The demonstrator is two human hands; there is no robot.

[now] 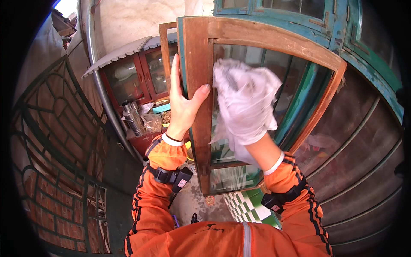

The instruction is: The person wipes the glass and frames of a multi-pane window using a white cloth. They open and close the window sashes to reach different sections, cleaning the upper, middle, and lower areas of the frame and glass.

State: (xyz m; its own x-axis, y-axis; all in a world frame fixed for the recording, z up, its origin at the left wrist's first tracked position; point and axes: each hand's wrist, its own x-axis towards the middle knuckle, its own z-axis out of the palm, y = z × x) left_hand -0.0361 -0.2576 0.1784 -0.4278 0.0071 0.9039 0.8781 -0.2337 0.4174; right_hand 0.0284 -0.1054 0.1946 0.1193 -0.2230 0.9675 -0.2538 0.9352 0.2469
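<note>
An opened wooden window sash (196,106) stands before me, its brown frame holding glass panes (231,51). Its edge shows blue-green paint. My left hand (186,102) grips the upright stile, thumb on the near face and fingers along the edge. A crumpled white cloth (249,99) is wrapped over my right hand (261,147) and lies against the upper pane. The cloth hides the fingers; only the wrist shows below it.
Left of the sash stands a red cabinet (140,77) with glass doors, a metal pipe fitting (132,117) and plastic bags below. A dark metal grille gate (61,154) is at far left. Curved window bars (346,138) run on the right, under a blue-green window frame (295,24).
</note>
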